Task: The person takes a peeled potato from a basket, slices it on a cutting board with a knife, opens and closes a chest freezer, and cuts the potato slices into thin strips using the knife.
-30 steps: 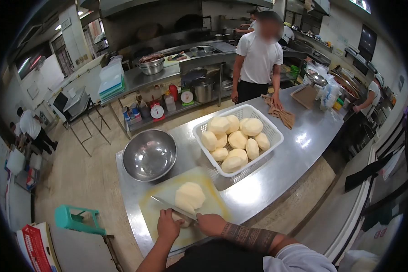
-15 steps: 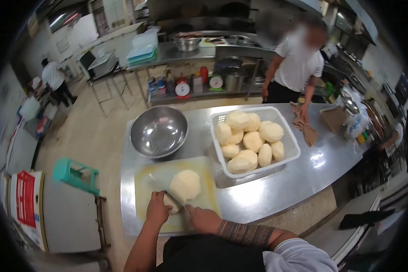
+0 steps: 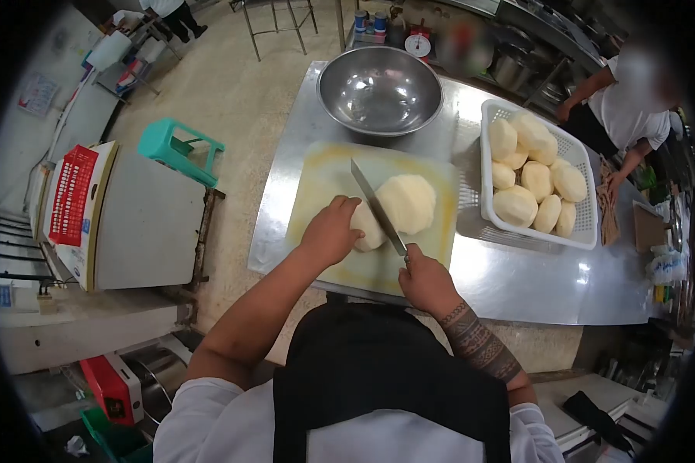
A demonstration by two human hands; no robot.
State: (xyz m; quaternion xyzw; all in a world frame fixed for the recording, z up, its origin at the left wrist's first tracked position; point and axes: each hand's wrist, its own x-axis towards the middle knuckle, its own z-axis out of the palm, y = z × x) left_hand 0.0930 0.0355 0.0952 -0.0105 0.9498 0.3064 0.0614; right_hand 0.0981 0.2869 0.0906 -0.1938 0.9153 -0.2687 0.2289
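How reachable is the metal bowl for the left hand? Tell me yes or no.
Likely yes: the metal bowl stands just past the board, but the left hand must release the pale piece and skirt the knife.

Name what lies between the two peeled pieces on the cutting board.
In the head view, the knife lies between the gripped piece, under the left hand, and the uncovered piece.

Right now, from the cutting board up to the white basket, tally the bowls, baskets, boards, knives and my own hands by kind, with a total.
Metal bowl: 1
White basket: 1
Cutting board: 1
Knife: 1
Your hands, left hand and right hand: 2
Total: 6
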